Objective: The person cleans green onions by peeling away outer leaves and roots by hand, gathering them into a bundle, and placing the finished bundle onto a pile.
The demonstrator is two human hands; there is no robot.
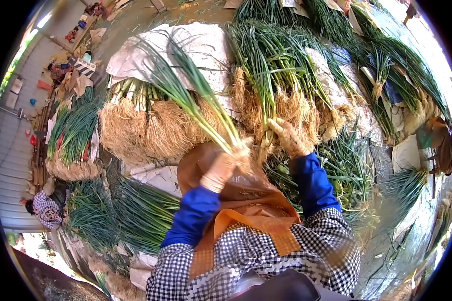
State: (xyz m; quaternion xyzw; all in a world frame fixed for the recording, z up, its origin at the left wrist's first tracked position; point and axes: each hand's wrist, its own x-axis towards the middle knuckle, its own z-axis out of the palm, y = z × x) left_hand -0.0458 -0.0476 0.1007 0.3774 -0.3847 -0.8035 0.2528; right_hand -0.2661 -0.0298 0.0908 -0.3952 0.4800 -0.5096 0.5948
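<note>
My left hand (pixel 220 170) is closed around a few green onions (pixel 206 118) near their root end. Their long leaves slant up and to the left over a white cloth, and the pale roots (pixel 243 155) stick out beside my fingers. My right hand (pixel 290 139) has its fingers closed on another green onion stalk (pixel 267 108), low down near the roots. That stalk lies against the front of a large pile of green onions (pixel 281 60), whose bushy roots (pixel 296 108) face me. Both hands are above my brown apron (pixel 201 160).
A white cloth (pixel 181 47) partly covers root-out bundles (pixel 168 123) at left. More green onions (pixel 140 210) lie left of my lap, with loose greens (pixel 344 170) at right. A bundle (pixel 379 75) lies farther right. Another person (pixel 47 210) is at far left.
</note>
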